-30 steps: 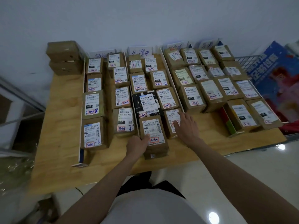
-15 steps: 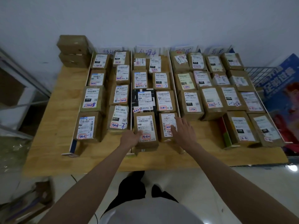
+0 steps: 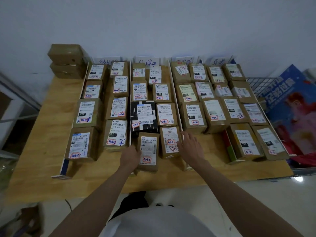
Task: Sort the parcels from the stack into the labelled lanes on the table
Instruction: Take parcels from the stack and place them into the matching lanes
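The left hand (image 3: 130,156) curls against the left edge of the nearest parcel (image 3: 148,151) in the second lane, apparently holding it; its fingertips are hidden behind the box, so how firmly I cannot tell. The parcel lies label up, just inside the white divider (image 3: 130,106), likely so it lines up behind the black box (image 3: 143,117). To the right of that hold, the right hand (image 3: 190,147) lies flat with spread fingers on the neighbouring parcel (image 3: 170,141), probably squaring it in. Two boxes remain on the stack (image 3: 67,60) at the table's (image 3: 42,134) far left corner, so sorting looks nearly done.
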Demonstrator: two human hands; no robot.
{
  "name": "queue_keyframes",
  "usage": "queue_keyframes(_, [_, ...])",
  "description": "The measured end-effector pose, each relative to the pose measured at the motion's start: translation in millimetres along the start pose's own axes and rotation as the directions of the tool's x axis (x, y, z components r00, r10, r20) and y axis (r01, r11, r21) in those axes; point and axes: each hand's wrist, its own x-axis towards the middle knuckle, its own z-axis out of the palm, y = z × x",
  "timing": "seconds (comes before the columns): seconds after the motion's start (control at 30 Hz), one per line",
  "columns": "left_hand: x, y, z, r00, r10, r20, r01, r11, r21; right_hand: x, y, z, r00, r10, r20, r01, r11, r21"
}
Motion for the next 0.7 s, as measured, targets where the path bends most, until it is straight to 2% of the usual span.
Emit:
queue_keyframes(0.13, [-10, 0, 6, 0.98, 0.191, -0.055, -0.186, 0.979, 0.081, 3, 0, -6, 1.0, 0.001, -0.014, -0.001, 1.0, 0.012])
queue_keyframes(0.23, [-19, -10, 17, 0.942, 0.335, 0.022, -0.327, 0.904, 0.276, 3, 0, -9, 1.0, -0.008, -0.027, 0.009, 1.0, 0.019])
queue_keyframes(0.43, [-20, -12, 23, 0.928, 0.371, 0.033, -0.348, 0.83, 0.437, -8, 1, -12, 0.999, -0.016, -0.048, 0.019, 0.998, 0.063])
queue_keyframes(0.6, [-24, -6, 19, 0.933, 0.356, 0.06, -0.345, 0.828, 0.443, -22, 10, -21, 0.998, -0.02, -0.055, 0.023, 0.999, 0.047])
queue_keyframes(0.7, [-27, 1, 5, 0.929, 0.369, 0.031, -0.343, 0.823, 0.453, -26, 10, -30, 0.996, -0.061, -0.066, 0.062, 0.998, 0.029])
